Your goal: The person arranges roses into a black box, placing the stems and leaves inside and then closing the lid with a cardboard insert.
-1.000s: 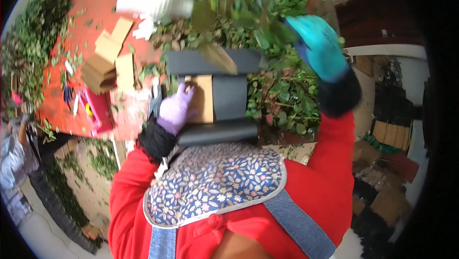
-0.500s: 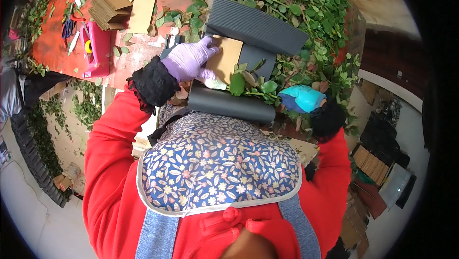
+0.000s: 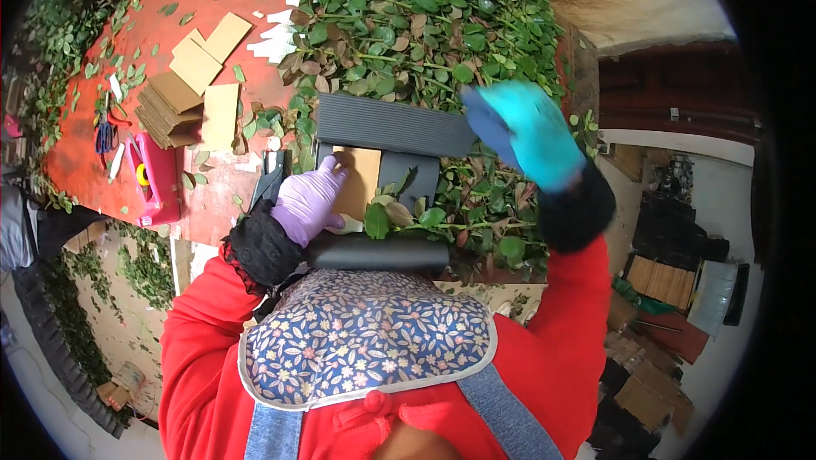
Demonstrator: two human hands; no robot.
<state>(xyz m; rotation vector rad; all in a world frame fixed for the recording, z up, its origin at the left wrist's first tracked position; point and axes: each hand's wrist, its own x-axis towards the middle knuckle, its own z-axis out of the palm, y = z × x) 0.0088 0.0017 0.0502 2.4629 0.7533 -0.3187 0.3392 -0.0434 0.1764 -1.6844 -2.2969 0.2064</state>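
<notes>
My left hand (image 3: 310, 203), in a lilac glove, rests on a cardboard piece (image 3: 363, 171) laid in a dark padded holder (image 3: 408, 169), its fingers apart. Its thumb is by a pale stem end (image 3: 348, 224). Leafy stems (image 3: 432, 218) cross the holder's lower part and stretch rightward. A ridged dark bar (image 3: 393, 120) spans the top, and a dark roll (image 3: 378, 252) lies along the near edge. My right hand (image 3: 518, 129), in a teal and blue glove, is raised beside the bar's right end, blurred; its grip cannot be made out.
The red table (image 3: 93, 163) bears cardboard pieces (image 3: 174, 112), scissors (image 3: 106, 133), a pink tape dispenser (image 3: 157, 197) and a black tool (image 3: 265, 184) left of the holder. Foliage (image 3: 425, 27) with white-wrapped ends (image 3: 276, 44) covers the back right; more foliage piles at far left.
A second ago a blurred stem moved above the holder; by half a second ago it lay across it. Since then my right hand has risen from the stem, while my left stays on the cardboard.
</notes>
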